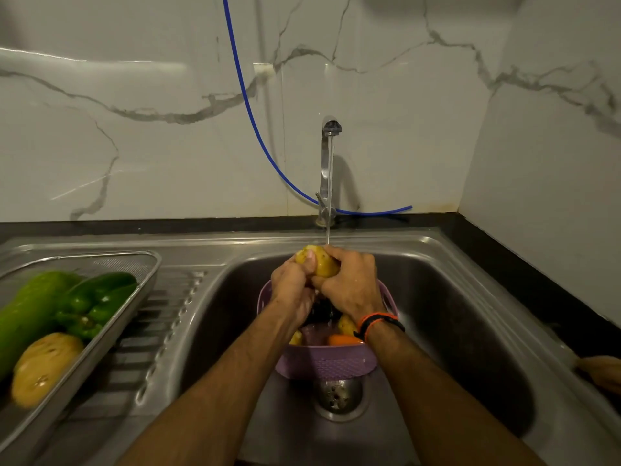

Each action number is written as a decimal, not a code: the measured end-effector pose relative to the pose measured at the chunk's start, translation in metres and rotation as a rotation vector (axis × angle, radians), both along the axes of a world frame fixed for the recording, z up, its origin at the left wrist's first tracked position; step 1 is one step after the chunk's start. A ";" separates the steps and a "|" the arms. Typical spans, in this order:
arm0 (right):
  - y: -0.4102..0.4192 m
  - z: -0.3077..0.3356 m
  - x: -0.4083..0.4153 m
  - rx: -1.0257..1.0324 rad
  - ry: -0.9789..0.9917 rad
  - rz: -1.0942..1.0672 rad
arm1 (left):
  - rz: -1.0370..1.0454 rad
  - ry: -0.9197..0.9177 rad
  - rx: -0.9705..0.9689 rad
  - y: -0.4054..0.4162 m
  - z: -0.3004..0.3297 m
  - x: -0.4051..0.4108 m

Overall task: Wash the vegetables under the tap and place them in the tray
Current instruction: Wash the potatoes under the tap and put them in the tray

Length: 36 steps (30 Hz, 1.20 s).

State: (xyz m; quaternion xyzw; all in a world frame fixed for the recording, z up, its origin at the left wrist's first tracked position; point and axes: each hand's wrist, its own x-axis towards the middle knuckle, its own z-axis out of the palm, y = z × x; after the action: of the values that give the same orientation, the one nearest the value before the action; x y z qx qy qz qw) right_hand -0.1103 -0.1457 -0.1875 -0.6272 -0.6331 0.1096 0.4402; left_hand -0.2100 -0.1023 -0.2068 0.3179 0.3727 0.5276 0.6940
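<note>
Two hands meet over the sink basin w/ one potato (321, 264) between them, under the tap stream.

Going L to R: metal tray (111, 334) sits on the drainboard at the sink's left edge. In it a big light-green gourd (28, 311) along the tray's left side, dark green capsicums (97, 301) just beside it toward the tray's right wall, and a washed potato (43, 366) at the near end, long axis running roughly near-to-far, touching the gourd.

Left hand (292, 287) is a clenched grip on the held potato's left side, thumb pressed on its skin. That potato's long axis tilts from upper left to lower right; its upper-left end pokes out above the left grip, lower end is tucked between both palms. Right hand (349, 284) wraps the potato from the right & top, fingers curled over it; orange-black band (378, 322) on that wrist.

Tap (327, 169) stands at the sink's back edge, water (329, 196) falling onto the potato's top. Blue hose (255, 129) hangs down the marble wall behind it.

Below the hands a purple basket (322, 363) sits in the basin just above the drain (337, 395), holding more potatoes, sth orange & a dark veg, partly hidden by the wrists.

Far right edge of sink (470, 274): a brownish thing, cut off, can't tell what.
</note>
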 end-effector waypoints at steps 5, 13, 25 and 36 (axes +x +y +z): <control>0.004 0.002 -0.003 -0.081 -0.008 0.029 | -0.006 0.010 -0.009 0.000 0.001 -0.002; 0.007 -0.003 -0.004 -0.019 0.170 -0.040 | 0.010 -0.017 -0.001 -0.005 0.006 -0.003; 0.006 -0.002 -0.002 -0.201 0.059 0.103 | -0.095 0.038 0.010 -0.004 0.010 -0.013; 0.003 -0.001 -0.013 0.007 -0.033 -0.006 | -0.012 0.013 0.032 -0.004 0.007 -0.005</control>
State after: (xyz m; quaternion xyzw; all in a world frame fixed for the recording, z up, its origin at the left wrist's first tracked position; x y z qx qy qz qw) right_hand -0.1233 -0.1424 -0.1882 -0.6291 -0.6390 0.0958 0.4321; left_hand -0.2154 -0.1060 -0.2000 0.3346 0.3669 0.5273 0.6895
